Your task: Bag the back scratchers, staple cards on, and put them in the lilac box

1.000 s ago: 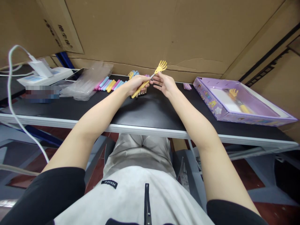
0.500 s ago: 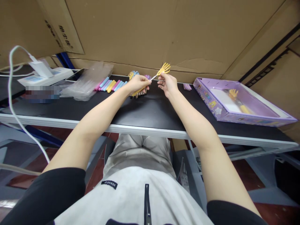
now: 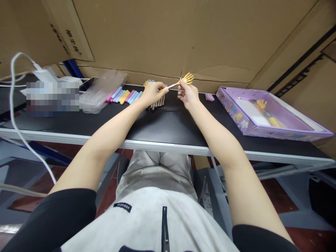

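Note:
Between my two hands is a yellow back scratcher [image 3: 172, 85] with a hand-shaped head, a short metal rod and a yellow handle. My left hand [image 3: 152, 93] is closed on the handle end. My right hand [image 3: 189, 94] pinches it just below the spread yellow fingers of the head. A thin dark sliver stands up by the right fingertips; what it is I cannot make out. Beneath and behind my left hand lie several more back scratchers [image 3: 157, 105], their dark rods towards me and blue, yellow and purple heads partly hidden.
Left of my hand lies a row of coloured handles [image 3: 125, 97] in pink, blue, purple and yellow. Further left are clear plastic bags [image 3: 101, 92] and a white charger with cable [image 3: 45, 75]. A purple box [image 3: 245, 131] holding a yellow scratcher stands right. Cardboard [image 3: 162, 38] walls the back.
The scratcher's head has shifted slightly right, and my left hand now grips nearer the handle's rod end. The dark rods beneath show more clearly.

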The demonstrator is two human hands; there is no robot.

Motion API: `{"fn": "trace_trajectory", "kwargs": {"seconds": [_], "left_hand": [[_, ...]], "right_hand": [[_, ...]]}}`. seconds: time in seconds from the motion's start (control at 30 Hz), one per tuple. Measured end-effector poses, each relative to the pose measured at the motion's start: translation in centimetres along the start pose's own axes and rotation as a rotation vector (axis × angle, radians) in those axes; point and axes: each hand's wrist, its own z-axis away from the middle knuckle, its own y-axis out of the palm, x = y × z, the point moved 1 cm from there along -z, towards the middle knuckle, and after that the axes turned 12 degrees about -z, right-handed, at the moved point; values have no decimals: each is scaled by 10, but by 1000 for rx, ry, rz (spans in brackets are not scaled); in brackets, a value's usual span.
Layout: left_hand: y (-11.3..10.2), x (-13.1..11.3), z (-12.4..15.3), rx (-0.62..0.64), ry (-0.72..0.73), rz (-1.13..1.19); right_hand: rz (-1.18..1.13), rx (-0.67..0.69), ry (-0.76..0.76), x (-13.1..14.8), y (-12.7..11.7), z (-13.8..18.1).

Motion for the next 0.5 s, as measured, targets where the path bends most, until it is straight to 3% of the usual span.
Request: {"fn": "trace_trajectory", "kwargs": {"seconds": [0.5], "left_hand": [[23,23,-8,-104,188,-204]], "right_hand": [[-211,-37,86,-6,0,-1]]}}
